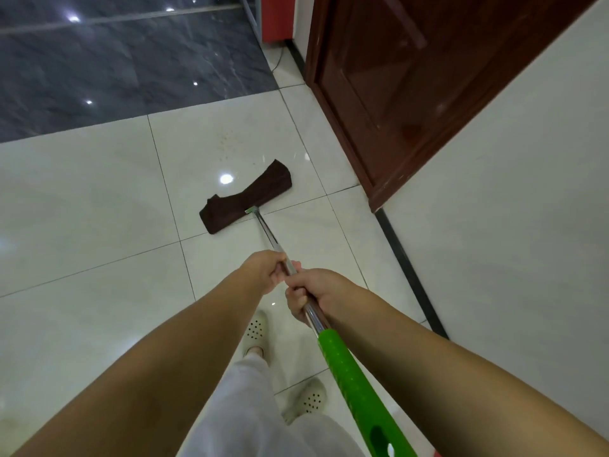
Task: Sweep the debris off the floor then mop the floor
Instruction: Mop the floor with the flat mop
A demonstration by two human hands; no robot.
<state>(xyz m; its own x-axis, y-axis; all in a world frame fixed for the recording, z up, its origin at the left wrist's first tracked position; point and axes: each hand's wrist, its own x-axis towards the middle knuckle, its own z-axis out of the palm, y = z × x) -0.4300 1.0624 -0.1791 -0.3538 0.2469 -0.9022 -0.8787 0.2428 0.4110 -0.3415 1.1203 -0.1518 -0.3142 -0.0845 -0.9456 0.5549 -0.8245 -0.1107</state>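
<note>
A flat mop with a dark brown cloth head (245,197) lies on the glossy white tile floor (99,209) ahead of me. Its metal pole (268,230) runs back toward me and ends in a green grip (349,380) at the lower right. My left hand (263,270) is closed around the pole further down. Just behind it, my right hand (313,295) grips the pole above the green grip. Faint small brownish specks (230,143) dot the tile just beyond the mop head.
A dark red-brown wooden door (412,77) and a white wall (510,209) with a black skirting strip (405,262) close off the right side. Dark grey marble-look flooring (115,61) begins at the back left. My feet in pale perforated shoes (255,331) stand below the hands.
</note>
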